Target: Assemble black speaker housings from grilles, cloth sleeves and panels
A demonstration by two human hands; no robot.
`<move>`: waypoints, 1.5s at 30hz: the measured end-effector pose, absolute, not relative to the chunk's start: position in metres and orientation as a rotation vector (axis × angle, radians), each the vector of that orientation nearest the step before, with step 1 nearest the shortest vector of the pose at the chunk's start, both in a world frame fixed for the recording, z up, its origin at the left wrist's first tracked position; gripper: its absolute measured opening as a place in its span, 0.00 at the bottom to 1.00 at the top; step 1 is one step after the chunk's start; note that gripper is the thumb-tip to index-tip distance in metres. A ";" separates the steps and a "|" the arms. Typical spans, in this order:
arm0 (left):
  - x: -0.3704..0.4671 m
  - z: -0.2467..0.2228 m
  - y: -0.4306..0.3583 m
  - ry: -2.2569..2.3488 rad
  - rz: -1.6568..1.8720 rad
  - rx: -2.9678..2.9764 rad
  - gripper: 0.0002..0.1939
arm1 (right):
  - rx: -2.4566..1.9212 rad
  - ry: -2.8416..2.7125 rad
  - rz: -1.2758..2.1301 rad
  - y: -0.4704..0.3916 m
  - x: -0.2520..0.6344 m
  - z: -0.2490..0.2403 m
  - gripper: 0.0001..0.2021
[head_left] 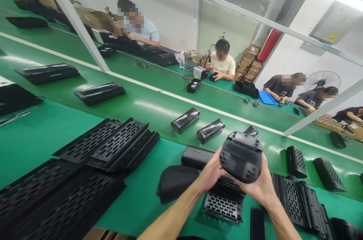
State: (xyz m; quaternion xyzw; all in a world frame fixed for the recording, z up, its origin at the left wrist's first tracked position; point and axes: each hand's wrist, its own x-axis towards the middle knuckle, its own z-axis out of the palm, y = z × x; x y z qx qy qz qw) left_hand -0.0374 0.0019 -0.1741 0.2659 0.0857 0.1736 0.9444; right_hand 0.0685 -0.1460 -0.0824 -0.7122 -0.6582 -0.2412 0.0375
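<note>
Both of my hands are wrapped round a black plastic housing point(241, 156), its rounded end facing me above the green bench. My left hand point(211, 172) grips its left side and my right hand point(262, 183) its right and lower side. Below it lies a black slotted panel point(222, 206), partly hidden by the hands and housing. A smooth black rounded piece point(177, 183) rests to the left of my left wrist, with a slotted black housing point(197, 156) behind it. Near my right forearm lies a dark phone point(257, 223).
Stacks of slotted black panels point(116, 143) cover the left of the bench; more panels point(300, 198) lie at the right. Beyond, a green conveyor belt point(150, 100) carries several black housings point(211, 130). White posts point(76, 24) rise there. Several people point(222, 62) work across the belt.
</note>
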 end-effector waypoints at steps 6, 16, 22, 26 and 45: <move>-0.069 -0.147 0.036 0.189 0.515 1.357 0.60 | -2.277 -1.652 -0.234 -0.153 0.083 -0.071 0.49; -0.088 -0.144 0.040 0.259 0.503 1.264 0.43 | -1.945 -0.908 0.408 -0.202 0.090 -0.095 0.48; -0.082 -0.145 0.042 0.312 0.488 1.338 0.39 | -1.933 -0.757 0.253 -0.198 0.073 -0.112 0.36; -0.082 -0.154 0.052 0.326 0.326 1.388 0.40 | -1.876 -0.519 0.464 -0.198 0.072 -0.128 0.36; -0.093 -0.190 0.048 0.378 0.080 1.082 0.47 | -1.650 -0.258 0.753 -0.225 0.055 -0.161 0.44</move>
